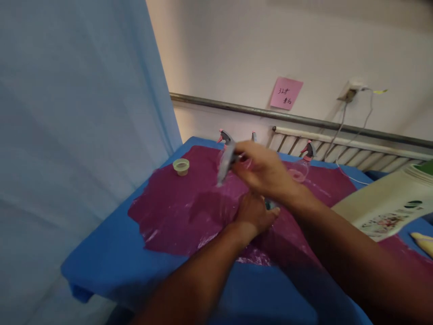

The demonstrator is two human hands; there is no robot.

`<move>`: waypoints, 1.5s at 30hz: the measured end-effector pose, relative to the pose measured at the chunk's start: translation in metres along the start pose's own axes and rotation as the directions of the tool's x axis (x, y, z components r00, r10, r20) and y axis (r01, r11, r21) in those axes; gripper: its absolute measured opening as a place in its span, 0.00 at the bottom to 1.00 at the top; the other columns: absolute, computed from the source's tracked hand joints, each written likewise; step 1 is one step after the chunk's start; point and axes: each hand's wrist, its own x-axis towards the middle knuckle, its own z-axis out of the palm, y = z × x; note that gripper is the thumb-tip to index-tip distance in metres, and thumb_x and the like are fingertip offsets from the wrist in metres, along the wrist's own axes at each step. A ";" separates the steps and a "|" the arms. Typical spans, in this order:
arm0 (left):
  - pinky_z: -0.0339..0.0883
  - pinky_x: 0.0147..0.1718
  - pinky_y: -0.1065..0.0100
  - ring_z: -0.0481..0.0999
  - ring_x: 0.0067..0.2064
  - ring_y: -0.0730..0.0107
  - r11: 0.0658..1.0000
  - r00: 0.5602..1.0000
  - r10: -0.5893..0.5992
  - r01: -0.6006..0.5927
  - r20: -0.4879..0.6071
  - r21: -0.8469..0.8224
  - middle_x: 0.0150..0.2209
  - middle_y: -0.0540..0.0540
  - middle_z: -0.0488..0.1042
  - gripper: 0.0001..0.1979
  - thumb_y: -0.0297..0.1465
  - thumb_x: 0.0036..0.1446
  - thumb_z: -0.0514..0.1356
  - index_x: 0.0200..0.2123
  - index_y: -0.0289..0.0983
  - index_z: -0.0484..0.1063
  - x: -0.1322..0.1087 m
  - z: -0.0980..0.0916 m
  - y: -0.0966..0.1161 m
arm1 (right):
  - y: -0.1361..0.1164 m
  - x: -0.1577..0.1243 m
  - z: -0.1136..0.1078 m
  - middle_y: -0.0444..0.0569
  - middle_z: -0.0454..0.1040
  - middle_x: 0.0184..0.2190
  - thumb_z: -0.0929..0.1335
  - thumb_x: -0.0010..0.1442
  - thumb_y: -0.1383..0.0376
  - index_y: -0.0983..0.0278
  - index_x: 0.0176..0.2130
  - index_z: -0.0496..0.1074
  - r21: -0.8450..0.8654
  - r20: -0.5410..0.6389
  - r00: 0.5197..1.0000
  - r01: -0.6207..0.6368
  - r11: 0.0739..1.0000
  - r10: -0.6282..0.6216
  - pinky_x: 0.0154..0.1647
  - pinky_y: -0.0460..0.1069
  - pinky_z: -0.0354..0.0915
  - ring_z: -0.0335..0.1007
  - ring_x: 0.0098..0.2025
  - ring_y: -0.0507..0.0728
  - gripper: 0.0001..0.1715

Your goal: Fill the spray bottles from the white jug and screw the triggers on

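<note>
Low over the plum-coloured plastic sheet [172, 212], my left hand [253, 212] is wrapped round what looks like a clear bottle [269, 204]. Only a small shiny, teal-tinted part of it shows by the thumb; the rest is hidden. Just above it, my right hand [260, 169] grips a grey and whitish spray head [227, 163], smeared by motion. Behind the hands stand clear spray bottles with grey and pink triggers, one at the back [225, 137] and another on the right [301, 168]. A third trigger top [254, 136] shows between them.
A small pale green cup [181, 166] sits on the sheet at left. A large cream jug [385, 203] leans in from the right, near a yellow object [422, 243]. Blue cloth covers the table [111, 257]. A blue curtain [84, 90] hangs left; a pipe [230, 107] runs along the wall.
</note>
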 end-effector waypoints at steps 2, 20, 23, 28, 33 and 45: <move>0.76 0.66 0.43 0.80 0.64 0.45 0.999 1.000 0.010 -0.010 0.019 0.031 0.63 0.36 0.79 0.33 0.37 0.63 0.77 0.67 0.38 0.73 -0.001 -0.002 0.000 | 0.004 -0.008 -0.045 0.47 0.85 0.46 0.77 0.70 0.66 0.58 0.52 0.81 0.154 -0.279 0.945 -0.131 0.979 0.171 0.49 0.55 0.78 0.81 0.44 0.57 0.11; 0.72 0.69 0.47 0.78 0.68 0.45 0.998 0.997 0.061 -0.062 0.045 0.022 0.67 0.38 0.76 0.38 0.35 0.60 0.72 0.71 0.44 0.66 0.000 -0.010 0.006 | 0.039 -0.103 -0.088 0.45 0.86 0.37 0.87 0.54 0.49 0.57 0.43 0.87 0.570 -0.240 0.663 -0.495 0.656 0.709 0.42 0.51 0.79 0.79 0.37 0.54 0.22; 0.72 0.70 0.48 0.77 0.69 0.46 0.996 0.995 0.081 -0.079 0.052 -0.032 0.69 0.39 0.75 0.40 0.35 0.60 0.71 0.73 0.44 0.65 -0.003 -0.013 0.013 | 0.047 -0.118 -0.074 0.46 0.87 0.38 0.88 0.51 0.49 0.57 0.42 0.88 0.579 -0.164 0.639 -0.554 0.598 0.751 0.48 0.55 0.80 0.82 0.40 0.58 0.24; 0.70 0.72 0.44 0.76 0.72 0.44 0.994 0.991 0.084 -0.075 0.101 -0.083 0.72 0.39 0.73 0.43 0.37 0.60 0.71 0.76 0.46 0.63 -0.007 -0.014 0.018 | 0.055 -0.140 -0.059 0.51 0.89 0.40 0.87 0.52 0.46 0.57 0.44 0.87 0.666 -0.111 0.596 -0.549 0.505 0.795 0.57 0.63 0.79 0.86 0.47 0.66 0.26; 0.72 0.71 0.42 0.76 0.72 0.42 0.995 0.985 0.064 -0.051 0.161 -0.086 0.73 0.39 0.73 0.45 0.38 0.59 0.71 0.78 0.47 0.62 -0.007 -0.012 0.015 | 0.060 -0.155 -0.052 0.54 0.89 0.42 0.86 0.55 0.44 0.58 0.44 0.86 0.710 -0.057 0.609 -0.533 0.461 0.791 0.62 0.65 0.78 0.86 0.56 0.70 0.27; 0.73 0.70 0.37 0.78 0.71 0.38 0.986 0.983 0.034 -0.004 0.181 -0.167 0.71 0.37 0.77 0.44 0.38 0.60 0.72 0.77 0.45 0.65 -0.011 -0.017 0.020 | 0.059 -0.160 -0.054 0.55 0.90 0.48 0.84 0.58 0.42 0.57 0.46 0.87 0.730 -0.006 0.614 -0.536 0.424 0.789 0.61 0.65 0.78 0.85 0.57 0.70 0.27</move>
